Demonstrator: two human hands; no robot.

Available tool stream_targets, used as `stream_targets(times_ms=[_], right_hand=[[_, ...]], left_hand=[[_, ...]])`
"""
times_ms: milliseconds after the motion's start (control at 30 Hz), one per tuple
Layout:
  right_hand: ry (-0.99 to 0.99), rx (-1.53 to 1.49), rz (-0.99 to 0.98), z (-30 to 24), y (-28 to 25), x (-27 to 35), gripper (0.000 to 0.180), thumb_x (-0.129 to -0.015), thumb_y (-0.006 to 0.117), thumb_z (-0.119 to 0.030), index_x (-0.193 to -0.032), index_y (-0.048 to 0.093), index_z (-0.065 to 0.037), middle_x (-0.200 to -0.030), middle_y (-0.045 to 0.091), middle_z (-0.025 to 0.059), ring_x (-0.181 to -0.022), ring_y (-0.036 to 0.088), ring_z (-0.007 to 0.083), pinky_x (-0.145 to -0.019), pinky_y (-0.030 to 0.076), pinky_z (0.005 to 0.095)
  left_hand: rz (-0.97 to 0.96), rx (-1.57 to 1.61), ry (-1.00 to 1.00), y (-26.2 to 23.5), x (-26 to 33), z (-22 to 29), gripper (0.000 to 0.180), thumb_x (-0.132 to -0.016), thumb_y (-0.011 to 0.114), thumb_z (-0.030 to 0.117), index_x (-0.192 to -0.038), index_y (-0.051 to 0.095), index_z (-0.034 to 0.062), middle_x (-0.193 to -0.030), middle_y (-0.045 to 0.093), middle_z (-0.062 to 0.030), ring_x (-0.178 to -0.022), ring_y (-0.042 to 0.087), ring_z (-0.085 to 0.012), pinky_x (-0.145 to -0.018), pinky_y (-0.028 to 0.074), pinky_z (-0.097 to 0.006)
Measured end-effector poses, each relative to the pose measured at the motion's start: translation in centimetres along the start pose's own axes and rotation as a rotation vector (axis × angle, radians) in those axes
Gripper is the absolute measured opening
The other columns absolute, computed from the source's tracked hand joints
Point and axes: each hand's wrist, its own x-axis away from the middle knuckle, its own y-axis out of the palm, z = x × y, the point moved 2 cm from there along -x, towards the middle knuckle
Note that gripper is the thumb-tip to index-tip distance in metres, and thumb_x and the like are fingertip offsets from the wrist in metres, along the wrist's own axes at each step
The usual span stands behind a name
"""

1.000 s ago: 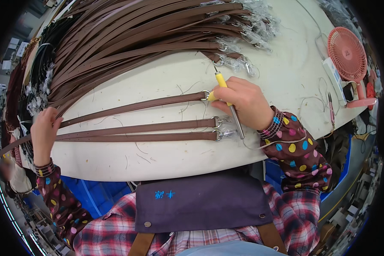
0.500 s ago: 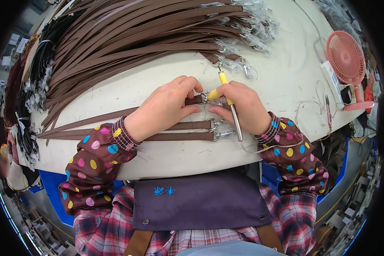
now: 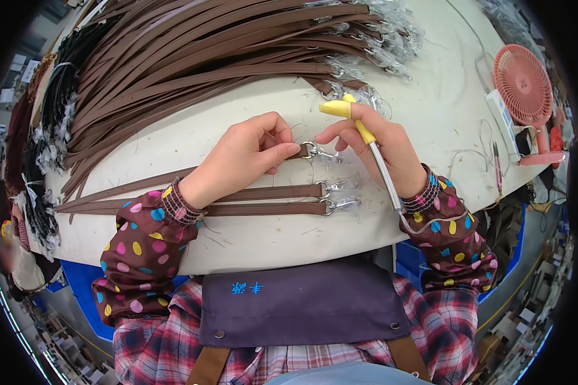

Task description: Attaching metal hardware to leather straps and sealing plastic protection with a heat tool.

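Two hands — left hand [image 3: 250,154] pinching strap clasp [image 3: 309,151], right hand [image 3: 379,144] gripping yellow-handled tool [image 3: 374,149], pink fan [image 3: 523,86] nearby.

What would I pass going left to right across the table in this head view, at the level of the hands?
Black straps → left hand pinching a brown strap's end → metal clasp → right hand with a yellow-handled tool → thin pink pen-like tool → pink fan.

Pink desk fan [image 3: 523,83] at the table's [image 3: 443,96] right edge, black straps [image 3: 64,96] far left.
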Motion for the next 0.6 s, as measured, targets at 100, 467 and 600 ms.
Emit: stream_targets(times_ms=[100, 467, 600], right_hand=[[0.158, -0.225, -0.010, -0.9, 0.6, -0.6, 0.023, -0.094, 0.057, -0.018, -0.108, 0.055, 0.000, -0.084, 0.067, 0.0054, -0.067, 0.056, 0.0085, -0.060, 0.047, 0.0228], [0.197, -0.194, 0.032, 0.3, 2.6, -0.5, 0.021, -0.091, 0.063, -0.018, -0.090, 0.052, 0.000, -0.071, 0.060, 0.0017, -0.061, 0.053, 0.0049, -0.054, 0.043, 0.0208], [0.131, -0.120, 0.042, 0.3, 2.6, -0.5, 0.024, -0.089, 0.064, -0.016, -0.091, 0.045, -0.002, -0.074, 0.060, 0.0037, -0.062, 0.054, 0.0058, -0.054, 0.044, 0.0216]], left_hand=[[-0.018, 0.181, -0.078, -0.3, 0.0, -0.7, 0.012, -0.092, 0.060, 0.012, -0.091, 0.052, 0.0039, -0.077, 0.056, 0.0012, -0.067, 0.053, -0.0049, -0.058, 0.048, -0.020], [-0.034, 0.277, -0.072, 0.0, -0.1, -0.5, 0.014, -0.093, 0.057, 0.013, -0.091, 0.051, 0.0004, -0.083, 0.062, -0.0043, -0.071, 0.059, -0.0073, -0.063, 0.052, -0.022], [-0.036, 0.263, -0.059, 0.0, -0.1, -0.5, 0.014, -0.093, 0.057, 0.012, -0.092, 0.051, -0.0001, -0.084, 0.062, -0.0050, -0.071, 0.059, -0.0077, -0.063, 0.052, -0.022]])
